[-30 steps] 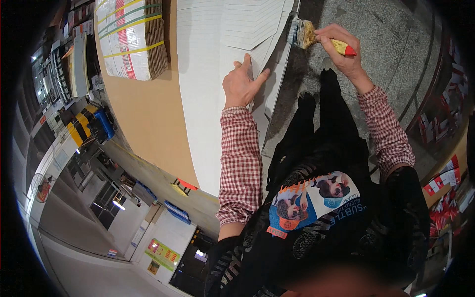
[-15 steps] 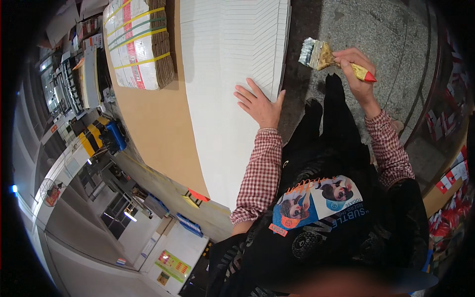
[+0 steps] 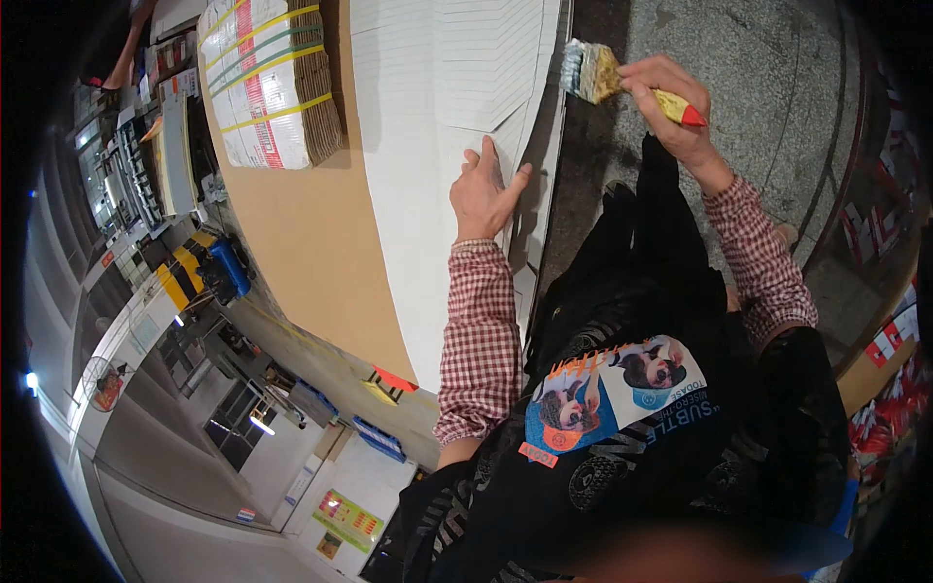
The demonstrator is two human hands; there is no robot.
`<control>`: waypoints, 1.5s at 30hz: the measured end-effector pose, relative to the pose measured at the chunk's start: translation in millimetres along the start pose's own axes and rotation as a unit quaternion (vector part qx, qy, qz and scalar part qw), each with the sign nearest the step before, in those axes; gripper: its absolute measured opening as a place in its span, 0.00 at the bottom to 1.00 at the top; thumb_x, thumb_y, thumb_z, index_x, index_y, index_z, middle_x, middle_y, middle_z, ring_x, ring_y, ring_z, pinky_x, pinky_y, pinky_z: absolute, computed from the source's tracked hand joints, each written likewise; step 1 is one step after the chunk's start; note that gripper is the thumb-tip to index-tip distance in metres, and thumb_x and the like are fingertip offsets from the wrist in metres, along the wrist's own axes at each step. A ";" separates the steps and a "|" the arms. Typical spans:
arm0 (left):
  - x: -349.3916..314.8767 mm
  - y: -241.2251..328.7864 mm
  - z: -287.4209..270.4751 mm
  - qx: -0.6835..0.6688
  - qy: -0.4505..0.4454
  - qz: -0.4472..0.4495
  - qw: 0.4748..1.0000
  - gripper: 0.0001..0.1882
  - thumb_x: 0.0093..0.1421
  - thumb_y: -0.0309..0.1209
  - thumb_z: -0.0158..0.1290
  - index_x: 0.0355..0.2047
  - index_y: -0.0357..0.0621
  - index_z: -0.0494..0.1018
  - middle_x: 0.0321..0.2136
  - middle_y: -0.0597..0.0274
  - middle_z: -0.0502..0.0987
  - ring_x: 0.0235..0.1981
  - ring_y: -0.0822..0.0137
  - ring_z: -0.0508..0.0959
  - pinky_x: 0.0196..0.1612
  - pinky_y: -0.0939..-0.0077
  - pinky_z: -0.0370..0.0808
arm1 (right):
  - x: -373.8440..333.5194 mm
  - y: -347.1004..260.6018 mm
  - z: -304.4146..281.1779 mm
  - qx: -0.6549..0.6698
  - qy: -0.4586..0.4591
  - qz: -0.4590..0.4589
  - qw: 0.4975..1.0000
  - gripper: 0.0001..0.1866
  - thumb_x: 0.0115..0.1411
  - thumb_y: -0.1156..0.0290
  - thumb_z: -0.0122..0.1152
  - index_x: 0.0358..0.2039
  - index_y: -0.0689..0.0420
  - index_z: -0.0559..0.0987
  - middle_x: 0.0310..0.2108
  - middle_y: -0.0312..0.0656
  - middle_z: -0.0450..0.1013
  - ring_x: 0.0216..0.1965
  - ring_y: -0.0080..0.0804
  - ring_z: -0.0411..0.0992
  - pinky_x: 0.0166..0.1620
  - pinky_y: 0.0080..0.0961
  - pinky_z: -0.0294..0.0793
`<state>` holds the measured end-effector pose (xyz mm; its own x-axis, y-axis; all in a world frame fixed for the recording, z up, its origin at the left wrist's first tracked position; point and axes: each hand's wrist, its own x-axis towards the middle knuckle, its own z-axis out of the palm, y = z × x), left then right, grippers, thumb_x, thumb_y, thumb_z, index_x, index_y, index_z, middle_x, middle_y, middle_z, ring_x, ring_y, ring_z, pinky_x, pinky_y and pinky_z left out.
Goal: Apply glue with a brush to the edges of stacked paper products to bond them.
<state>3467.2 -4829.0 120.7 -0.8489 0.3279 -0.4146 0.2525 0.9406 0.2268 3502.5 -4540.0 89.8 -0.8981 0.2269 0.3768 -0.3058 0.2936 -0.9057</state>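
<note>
- The left hand (image 3: 486, 189) lies flat, fingers spread apart, on a stack of white sheets (image 3: 437, 117), close to the stack's right edge; it grips nothing.
- The right hand (image 3: 671, 102) is closed around the yellow handle of a paintbrush (image 3: 622, 80), held over the grey floor (image 3: 777, 117) just to the right of the sheets.
- The brush's red handle tip sticks out past the hand; its wide bristle head points left toward the sheet edge, near it but apart. The bristles look coated in something pale, though the view is too coarse to be sure.
- The white sheets rest on a brown table (image 3: 292, 253); their far end is cut off by the top of the frame, and the lower right edge is partly hidden behind the left sleeve.
- One sheet edge near the left hand's fingertips appears lifted or offset from the rest; whether it is a separate layer cannot be told.
- A strapped bundle of flat cardboard (image 3: 277, 87) sits at the table's far left, well apart from both hands, and is partly cut off at the top.
- Beyond the table, shelves and blue and yellow objects are too small and warped to make out.
</note>
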 end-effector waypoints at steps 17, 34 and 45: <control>4.5 4.7 4.1 0.008 0.029 0.017 0.999 0.43 0.50 0.59 0.53 0.55 0.35 0.66 0.33 0.36 0.77 0.27 0.55 0.79 0.35 0.68 0.74 | -16.1 -2.0 9.7 -0.016 -0.057 -0.010 0.998 0.05 0.56 0.75 0.56 0.30 0.62 0.78 0.32 0.42 0.75 0.32 0.28 0.74 0.35 0.23 0.72; -49.5 18.9 88.7 0.106 0.164 -0.113 0.974 0.59 0.45 0.61 0.58 0.65 0.36 0.44 0.61 0.24 0.44 0.62 0.27 0.45 0.61 0.44 0.50 | -57.2 -37.8 -6.2 -0.012 -0.017 0.095 0.995 0.07 0.56 0.74 0.55 0.27 0.63 0.78 0.32 0.43 0.75 0.33 0.30 0.74 0.36 0.25 0.72; -45.0 -11.0 37.7 0.055 0.060 -0.038 0.996 0.47 0.51 0.60 0.53 0.61 0.39 0.57 0.55 0.32 0.62 0.53 0.36 0.67 0.51 0.57 0.69 | -55.3 -24.3 13.3 -0.004 -0.025 0.043 0.999 0.05 0.57 0.74 0.56 0.28 0.62 0.77 0.33 0.42 0.75 0.33 0.28 0.73 0.36 0.23 0.72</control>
<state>3520.1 -4850.8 103.6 -0.9153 0.2479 -0.3176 0.2282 0.9686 0.0982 3555.4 -4572.0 88.4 -0.9357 0.2040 0.2879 -0.2253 0.2827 -0.9324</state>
